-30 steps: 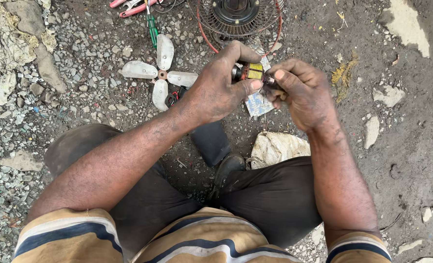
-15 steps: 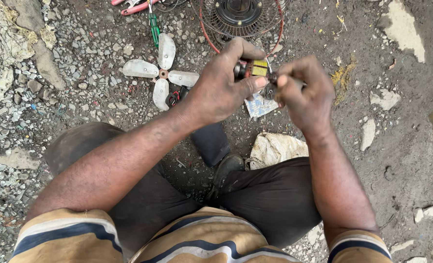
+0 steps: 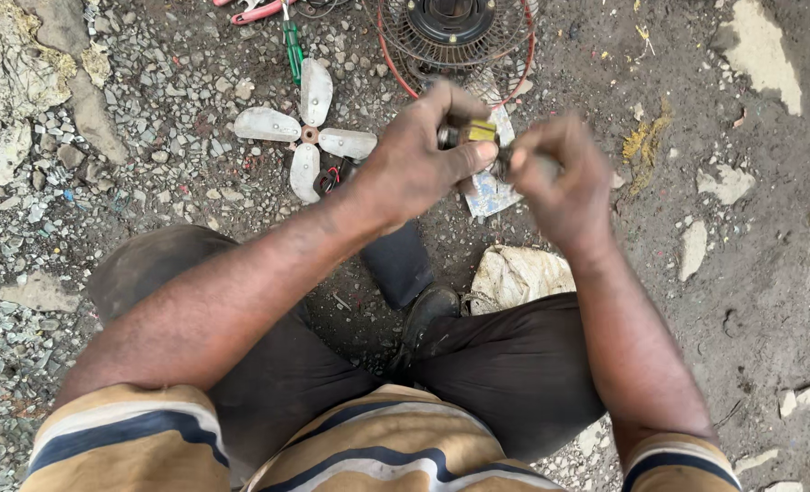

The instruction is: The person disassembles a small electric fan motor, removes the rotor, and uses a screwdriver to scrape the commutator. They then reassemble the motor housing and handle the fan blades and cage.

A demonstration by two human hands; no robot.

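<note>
My left hand (image 3: 423,159) is closed around a small dark cylindrical motor part with a yellow band (image 3: 471,132), held above the gravel in front of my knees. My right hand (image 3: 560,178) grips the other end of the same part; it is blurred, and its fingers hide what they pinch. Both hands meet over a scrap of pale paper (image 3: 491,187) lying on the ground. Just beyond them sits a round wire fan guard with a dark motor hub (image 3: 455,27).
A white four-bladed fan propeller (image 3: 306,132) lies on the gravel to the left of my hands. A green-handled tool (image 3: 292,41) and red-handled pliers (image 3: 254,11) lie at the top. A crumpled pale bag (image 3: 519,273) sits by my knee, and flat stones (image 3: 723,182) are scattered to the right.
My right hand has shifted slightly and is now blurred with motion at the part's end. My left hand keeps the same hold.
</note>
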